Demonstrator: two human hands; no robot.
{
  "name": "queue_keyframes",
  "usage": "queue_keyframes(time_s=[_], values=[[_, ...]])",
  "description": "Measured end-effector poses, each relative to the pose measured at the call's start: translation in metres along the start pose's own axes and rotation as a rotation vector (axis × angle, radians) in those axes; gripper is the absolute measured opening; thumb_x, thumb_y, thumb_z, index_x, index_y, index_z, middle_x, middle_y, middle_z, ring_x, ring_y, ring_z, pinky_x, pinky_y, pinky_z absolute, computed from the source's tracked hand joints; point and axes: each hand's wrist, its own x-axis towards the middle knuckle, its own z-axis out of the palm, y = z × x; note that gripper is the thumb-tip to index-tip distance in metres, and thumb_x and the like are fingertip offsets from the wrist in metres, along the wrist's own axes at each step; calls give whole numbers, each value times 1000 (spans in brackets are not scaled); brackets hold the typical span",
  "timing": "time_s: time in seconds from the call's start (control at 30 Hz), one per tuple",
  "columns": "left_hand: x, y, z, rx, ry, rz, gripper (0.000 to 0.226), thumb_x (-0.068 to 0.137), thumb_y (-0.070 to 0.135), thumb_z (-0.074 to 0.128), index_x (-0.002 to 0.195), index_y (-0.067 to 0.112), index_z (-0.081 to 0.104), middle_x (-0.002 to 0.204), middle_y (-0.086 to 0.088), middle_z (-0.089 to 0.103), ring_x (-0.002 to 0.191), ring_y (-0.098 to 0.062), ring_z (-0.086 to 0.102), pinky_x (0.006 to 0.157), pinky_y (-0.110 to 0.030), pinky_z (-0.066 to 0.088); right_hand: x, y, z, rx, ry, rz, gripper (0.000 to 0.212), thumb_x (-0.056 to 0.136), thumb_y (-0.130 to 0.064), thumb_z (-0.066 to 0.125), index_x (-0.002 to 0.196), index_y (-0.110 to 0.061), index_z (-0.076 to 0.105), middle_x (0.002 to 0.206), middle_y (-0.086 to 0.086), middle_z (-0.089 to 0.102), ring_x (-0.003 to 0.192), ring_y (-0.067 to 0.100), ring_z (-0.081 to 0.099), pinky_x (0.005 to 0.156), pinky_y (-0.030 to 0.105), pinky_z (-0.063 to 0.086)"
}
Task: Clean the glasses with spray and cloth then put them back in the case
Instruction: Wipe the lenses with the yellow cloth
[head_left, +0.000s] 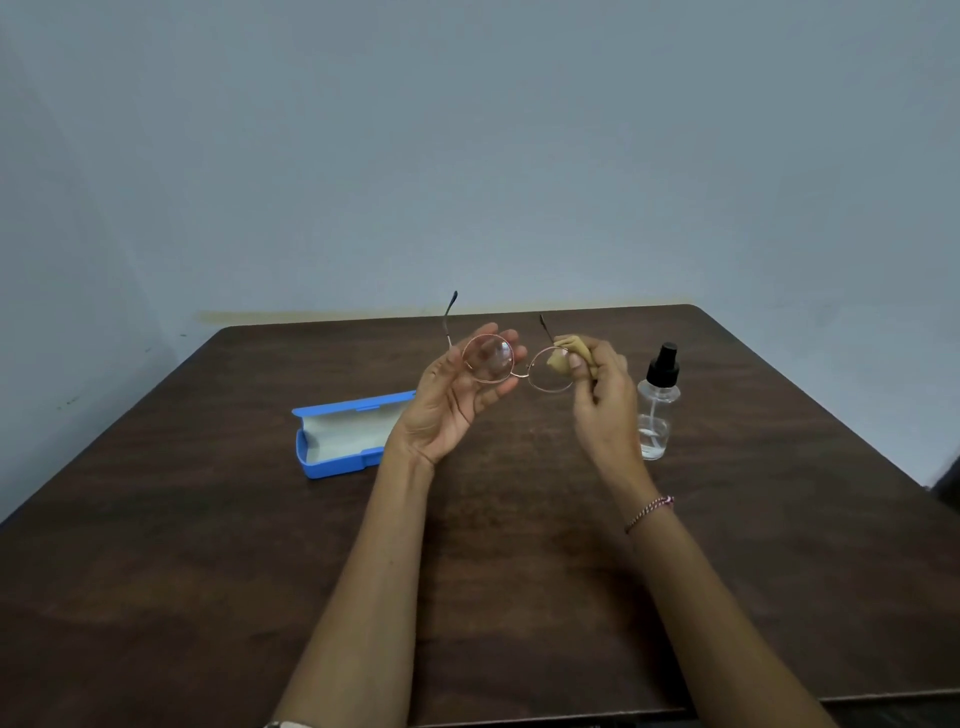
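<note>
While my left hand (451, 401) held the glasses (488, 358) by one lens, up above the table (208, 545), my right hand (605, 402) pinched the tan cloth (570, 352) onto the other lens. The blue case (337, 441) lay open at left; the spray bottle (658, 410) stood upright just beside my right hand.

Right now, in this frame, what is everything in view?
Dark wooden table: one, brown, fills the foreground.
Plain wall: one, grey-blue, behind.
Round thin-metal-framed glasses: one, rose-gold, held above the table.
Small tan cloth: one, tan, pinched against one lens.
Hard plastic glasses case: one, blue, open on the table, left side.
Clear spray bottle with black pump: one, upright on the table, right side.
Braided bracelet: one, pink-white, right wrist.
Left hand: one, holds the other lens rim.
Right hand: one, pinches the cloth.
</note>
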Motion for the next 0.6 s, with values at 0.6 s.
queue_keyframes(time_s=[0.6], values=[[-5, 5, -2, -21, -184, -17, 57, 59, 36, 84, 112, 23, 69, 120, -7, 66, 108, -25, 64, 78, -29, 58, 3, 7, -2, 207, -99, 102, 20, 95, -32, 43, 103, -42, 58, 113, -2, 64, 111, 16, 56, 96, 41, 47]])
